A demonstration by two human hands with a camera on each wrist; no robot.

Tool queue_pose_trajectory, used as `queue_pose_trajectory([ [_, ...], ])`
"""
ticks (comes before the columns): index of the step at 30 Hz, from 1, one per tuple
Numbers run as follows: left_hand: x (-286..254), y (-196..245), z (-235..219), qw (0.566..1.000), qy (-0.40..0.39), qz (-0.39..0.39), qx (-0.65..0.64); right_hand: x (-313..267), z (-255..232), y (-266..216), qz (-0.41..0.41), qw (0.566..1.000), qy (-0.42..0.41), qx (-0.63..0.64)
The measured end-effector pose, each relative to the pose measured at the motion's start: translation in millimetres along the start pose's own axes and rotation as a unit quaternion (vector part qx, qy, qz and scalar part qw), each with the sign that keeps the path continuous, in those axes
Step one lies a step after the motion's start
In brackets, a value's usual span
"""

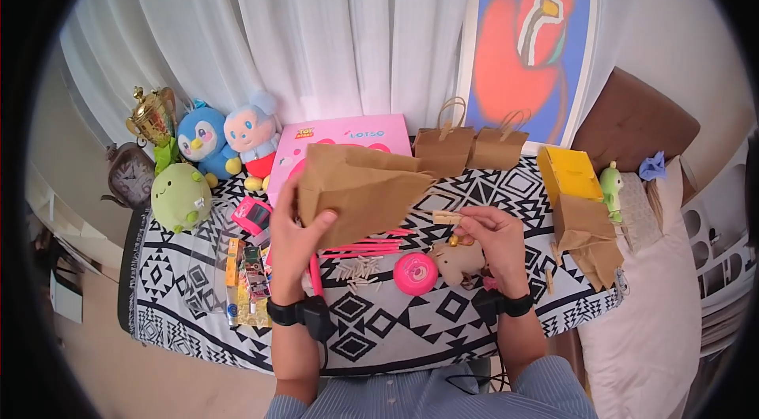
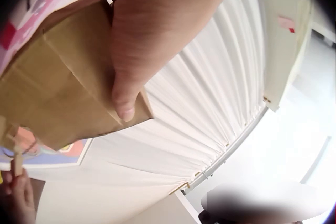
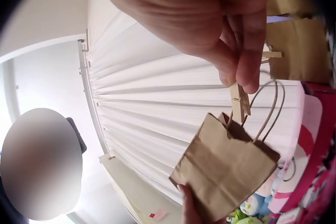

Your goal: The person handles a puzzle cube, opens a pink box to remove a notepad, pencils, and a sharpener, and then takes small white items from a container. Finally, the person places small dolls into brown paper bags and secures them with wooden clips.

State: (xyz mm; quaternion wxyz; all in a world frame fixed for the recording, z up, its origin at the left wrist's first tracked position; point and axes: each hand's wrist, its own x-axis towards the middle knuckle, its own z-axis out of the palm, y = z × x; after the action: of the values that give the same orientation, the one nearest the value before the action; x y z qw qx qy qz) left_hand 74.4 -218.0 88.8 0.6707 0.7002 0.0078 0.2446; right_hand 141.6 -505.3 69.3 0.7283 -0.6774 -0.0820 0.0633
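My left hand grips a brown paper bag by its lower left part, thumb on the near face. The bag is tilted, its top edge toward my right hand; its twisted handles show in the right wrist view. My right hand pinches a wooden clothespin between thumb and fingertips, close to the bag's opening. Beneath the right hand lies a small beige plush toy, partly covered by the hand. A round pink case sits beside the toy.
Pink sticks and a pile of short white pieces lie on the patterned cloth. Behind stand a pink box, two paper bags and plush toys. Another bag and a yellow box are right.
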Motion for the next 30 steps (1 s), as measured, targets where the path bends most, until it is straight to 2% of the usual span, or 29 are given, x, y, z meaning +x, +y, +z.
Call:
queue_pose_trajectory([
  [1,-2.8,2.5,-5.2,0.996,0.046,0.028,0.073,-1.9,1.0,3.8,0.011,1.000,0.006,0.004],
  [3,-6.2,13.2,-14.8,0.955,0.049,0.116,0.269,-1.2,-4.6,13.0,0.013,1.000,-0.004,0.004],
  [4,-7.2,18.6,-16.1,0.954,0.047,0.116,0.274,0.3,-8.2,19.3,0.021,1.000,-0.012,0.007],
  [6,-9.0,26.3,-17.2,0.897,0.016,0.172,0.407,4.0,-13.5,29.9,0.025,0.999,-0.023,0.003],
  [9,-14.4,31.4,-22.0,0.891,0.035,0.148,0.427,2.9,-17.0,30.7,0.020,1.000,-0.022,0.007],
  [11,-15.8,27.1,-24.9,0.929,0.087,0.125,0.337,1.1,-24.1,23.2,0.010,1.000,-0.003,0.012],
  [13,-18.3,29.4,-25.5,0.976,0.148,0.011,0.158,-1.5,-41.6,20.9,-0.005,0.999,0.053,-0.005],
  [15,-22.2,19.5,-31.6,0.987,0.125,0.026,0.098,-5.5,-60.5,19.3,-0.024,0.993,0.118,0.012],
  [16,-24.6,17.8,-34.4,0.989,0.091,0.030,0.110,-4.2,-74.4,30.2,-0.033,0.988,0.151,-0.002],
  [21,-35.6,-6.6,-32.3,0.994,0.101,0.015,0.049,-29.2,-112.2,33.0,0.024,0.978,0.192,-0.080],
  [23,-38.9,-14.1,-33.7,0.992,0.123,-0.038,-0.010,-40.7,-120.3,39.1,0.045,0.973,0.202,-0.104],
  [24,-41.8,-16.1,-31.5,0.984,0.156,-0.074,-0.032,-45.0,-124.1,43.8,0.045,0.975,0.173,-0.133],
  [25,-43.8,-18.8,-31.6,0.984,0.156,-0.076,-0.033,-49.1,-128.0,48.3,0.045,0.975,0.142,-0.163],
  [27,-45.6,-24.4,-33.0,0.965,0.169,-0.105,-0.174,-56.9,-135.8,56.5,0.060,0.975,0.133,-0.166],
  [30,-47.5,-24.7,-32.2,0.943,0.213,-0.141,-0.214,-65.1,-144.0,64.0,0.097,0.966,0.112,-0.213],
])
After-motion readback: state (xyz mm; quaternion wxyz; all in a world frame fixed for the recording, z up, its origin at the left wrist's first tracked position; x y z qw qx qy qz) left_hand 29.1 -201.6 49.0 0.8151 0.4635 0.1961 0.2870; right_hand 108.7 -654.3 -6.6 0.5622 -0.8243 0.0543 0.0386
